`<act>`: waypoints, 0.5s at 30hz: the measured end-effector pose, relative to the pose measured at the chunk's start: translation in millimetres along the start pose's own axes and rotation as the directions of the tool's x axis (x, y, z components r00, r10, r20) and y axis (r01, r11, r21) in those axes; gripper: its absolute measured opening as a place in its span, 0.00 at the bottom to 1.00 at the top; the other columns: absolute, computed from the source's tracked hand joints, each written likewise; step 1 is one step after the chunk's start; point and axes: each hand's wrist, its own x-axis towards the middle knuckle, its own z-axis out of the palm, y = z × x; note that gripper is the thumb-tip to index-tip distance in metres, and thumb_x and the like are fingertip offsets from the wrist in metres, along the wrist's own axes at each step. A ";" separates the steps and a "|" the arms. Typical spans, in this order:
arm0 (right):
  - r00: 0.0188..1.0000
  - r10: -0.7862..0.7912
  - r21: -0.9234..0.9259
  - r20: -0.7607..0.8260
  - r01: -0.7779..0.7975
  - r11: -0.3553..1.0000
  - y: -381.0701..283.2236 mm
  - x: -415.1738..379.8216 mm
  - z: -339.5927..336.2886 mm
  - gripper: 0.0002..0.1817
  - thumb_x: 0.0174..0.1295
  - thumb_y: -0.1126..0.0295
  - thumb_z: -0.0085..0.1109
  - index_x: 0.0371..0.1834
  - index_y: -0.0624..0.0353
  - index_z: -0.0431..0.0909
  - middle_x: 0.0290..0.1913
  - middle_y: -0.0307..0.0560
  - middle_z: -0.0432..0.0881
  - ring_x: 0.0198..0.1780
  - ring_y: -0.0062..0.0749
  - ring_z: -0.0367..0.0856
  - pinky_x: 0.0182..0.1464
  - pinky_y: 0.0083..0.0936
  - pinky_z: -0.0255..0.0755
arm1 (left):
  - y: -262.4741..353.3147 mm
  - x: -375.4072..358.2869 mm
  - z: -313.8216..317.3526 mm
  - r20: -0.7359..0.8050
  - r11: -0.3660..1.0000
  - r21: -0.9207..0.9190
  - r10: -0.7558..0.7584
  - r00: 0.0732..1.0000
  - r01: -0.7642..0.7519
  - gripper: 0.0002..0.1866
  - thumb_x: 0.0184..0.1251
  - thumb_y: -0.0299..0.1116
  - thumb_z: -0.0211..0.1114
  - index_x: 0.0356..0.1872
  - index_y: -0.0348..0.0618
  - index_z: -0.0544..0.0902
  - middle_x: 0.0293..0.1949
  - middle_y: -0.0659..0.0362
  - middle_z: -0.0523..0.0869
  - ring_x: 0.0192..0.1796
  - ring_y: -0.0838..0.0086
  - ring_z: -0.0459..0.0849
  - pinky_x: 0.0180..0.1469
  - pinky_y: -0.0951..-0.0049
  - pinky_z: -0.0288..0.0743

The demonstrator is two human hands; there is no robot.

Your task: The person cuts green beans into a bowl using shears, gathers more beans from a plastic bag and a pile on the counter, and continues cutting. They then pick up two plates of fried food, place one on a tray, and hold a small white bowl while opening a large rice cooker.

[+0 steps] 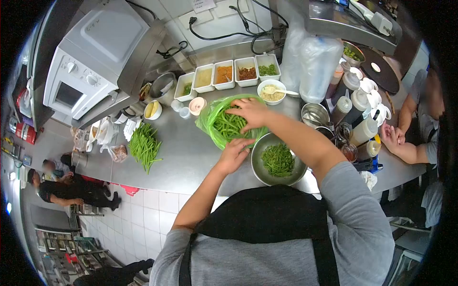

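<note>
A green plastic bag (206, 125) full of long green beans (227, 125) sits on the steel counter in front of me. My right hand (252, 114) reaches over the beans from the right, its fingers spread and resting on them. At the bag's near edge, my left hand (234, 155) has its fingers closed on the plastic; part of the grip is hidden. A metal bowl (258, 168) holding cut green pieces (278, 159) stands just right of my left hand. Farther left, a loose pile of green beans (144, 147) lies on the counter.
White containers of chopped ingredients (223, 75) line the back. Beside them is a white bowl with a spoon (272, 92). Squeeze bottles (359, 102) crowd the right side. A microwave (90, 62) stands at upper left. A co-worker's hands (392, 136) are at far right.
</note>
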 end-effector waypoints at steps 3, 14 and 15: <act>0.998 0.050 0.181 0.032 -0.055 0.982 18.5 13.8 31.4 0.39 0.32 0.57 0.74 0.56 0.46 0.71 0.56 0.42 0.68 0.59 0.39 0.66 0.56 0.39 0.64 | -0.8 -0.6 3.1 0.015 1.000 0.013 -0.010 1.000 0.009 0.17 0.58 0.28 0.54 0.50 0.44 0.77 0.47 0.51 0.79 0.50 0.55 0.74 0.54 0.60 0.66; 0.985 0.081 0.080 -0.152 -0.069 0.994 -7.1 13.6 14.2 0.29 0.36 0.68 0.69 0.49 0.46 0.75 0.62 0.40 0.66 0.65 0.36 0.60 0.64 0.41 0.54 | 2.0 12.5 -18.0 -0.587 0.943 0.269 -0.002 0.809 0.197 0.17 0.49 0.20 0.56 0.43 0.40 0.78 0.41 0.50 0.78 0.49 0.54 0.73 0.54 0.61 0.66; 0.980 0.044 0.107 -0.194 -0.023 0.994 -6.6 15.1 15.7 0.29 0.35 0.70 0.69 0.48 0.47 0.76 0.61 0.40 0.66 0.65 0.37 0.61 0.64 0.41 0.55 | -14.8 15.8 -22.8 -0.602 0.943 0.231 -0.057 0.797 0.242 0.18 0.48 0.19 0.56 0.44 0.40 0.77 0.42 0.49 0.77 0.48 0.55 0.74 0.53 0.62 0.68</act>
